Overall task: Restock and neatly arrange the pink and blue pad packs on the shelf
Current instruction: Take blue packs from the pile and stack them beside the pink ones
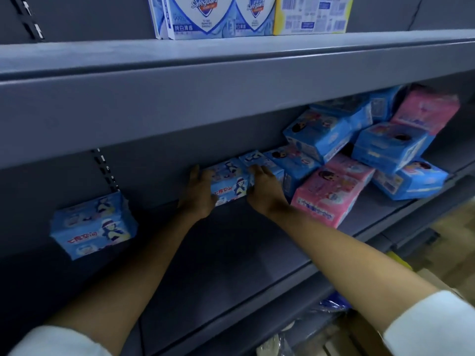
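On the middle shelf (pixel 231 253), toward its back wall, item by item:

- Blue pad pack (pixel 230 185): upright on the shelf floor, printed face forward, long axis running left to right. It sits directly between the two hands, so neither is nearer.
- Left hand (pixel 198 191): laid against the pack's left end. The fingers appear fairly straight and pressed flat, though blur makes this uncertain.
- Right hand (pixel 264 191): at the pack's right end, fingers bent over the top edge and gripping it.
- Second blue pack (pixel 93 227): upright against the back wall, well apart to the left, with bare shelf between it and the held pack.
- Heap of packs (pixel 359 140): blue and pink, tilted and piled on one another, filling the right part of the shelf.
- Pink pad pack (pixel 331 191): foremost of the heap, just beside the right wrist.
- Blue packs in the heap behind the right hand look to touch the held pack, so a shift rightward is judged blocked and leftward free.
- Soap boxes (pixel 205 16): on the shelf above, out of the way.
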A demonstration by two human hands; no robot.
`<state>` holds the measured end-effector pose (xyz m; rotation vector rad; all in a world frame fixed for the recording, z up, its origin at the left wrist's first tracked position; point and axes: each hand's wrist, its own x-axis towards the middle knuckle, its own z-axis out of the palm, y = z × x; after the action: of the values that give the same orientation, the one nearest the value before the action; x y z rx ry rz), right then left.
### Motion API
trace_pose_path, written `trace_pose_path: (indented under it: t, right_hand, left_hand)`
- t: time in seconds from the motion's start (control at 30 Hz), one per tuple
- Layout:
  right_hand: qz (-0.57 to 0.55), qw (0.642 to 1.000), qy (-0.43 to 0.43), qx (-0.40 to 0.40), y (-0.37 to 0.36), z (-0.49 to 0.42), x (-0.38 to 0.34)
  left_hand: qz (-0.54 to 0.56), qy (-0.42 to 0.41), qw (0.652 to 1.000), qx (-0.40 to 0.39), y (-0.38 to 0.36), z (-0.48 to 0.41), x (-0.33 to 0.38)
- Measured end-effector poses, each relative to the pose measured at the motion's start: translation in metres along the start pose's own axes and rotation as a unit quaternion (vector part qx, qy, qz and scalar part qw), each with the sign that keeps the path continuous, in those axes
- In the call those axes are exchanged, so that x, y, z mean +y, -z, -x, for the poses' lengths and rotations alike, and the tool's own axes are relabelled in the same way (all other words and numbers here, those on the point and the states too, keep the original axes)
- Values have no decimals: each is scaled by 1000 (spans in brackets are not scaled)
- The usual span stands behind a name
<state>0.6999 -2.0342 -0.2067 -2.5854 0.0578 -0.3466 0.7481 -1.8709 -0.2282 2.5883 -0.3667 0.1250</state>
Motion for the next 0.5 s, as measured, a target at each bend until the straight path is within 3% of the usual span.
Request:
trace_pose_path:
  t: [0.33,0.5]
  right_hand:
    - [-2,996,54,-68,-16,-5,-4]
    - [-25,983,101,-151,-23,-2,-21]
  left_hand:
    - [37,-11,999,1,15,29,-15]
    - [9,-13,1000,-10,30,52,-26]
